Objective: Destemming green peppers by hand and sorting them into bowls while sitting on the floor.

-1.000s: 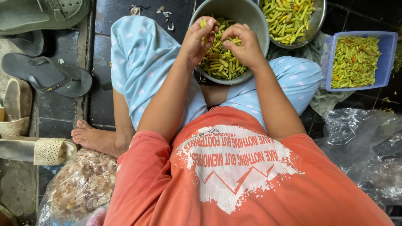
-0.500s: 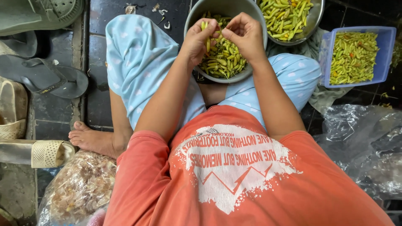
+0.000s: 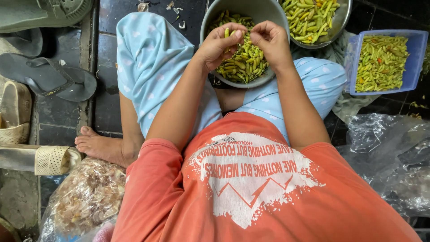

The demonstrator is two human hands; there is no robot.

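Both of your hands are pinched together over the grey metal bowl (image 3: pixel 264 80) in your lap: your left hand (image 3: pixel 218 45) has its thumb and fingers closed on a small green chili (image 3: pixel 227 33) standing nearly upright, and your right hand (image 3: pixel 270 39) is curled shut beside it, fingertips turned in toward the same pod, though you cannot tell from this angle whether it grips the stem end or only touches it.

Compared with a second ago, your hands sit a little higher over the bowl and closer together, with the chili lifted clear of the pile rather than down among the others. That suggests you have picked one pod out and are now working on it between both hands.

Below your hands the bowl is filled with green chilies. A second metal bowl (image 3: pixel 340 24) of chilies stands just behind it, and a blue plastic tub (image 3: pixel 419 49) of green chilies, with a few red ones, lies to your right. Sandals (image 3: pixel 49 78) lie to your left, and a clear bag of pale peelings (image 3: pixel 85 197) sits near your foot.
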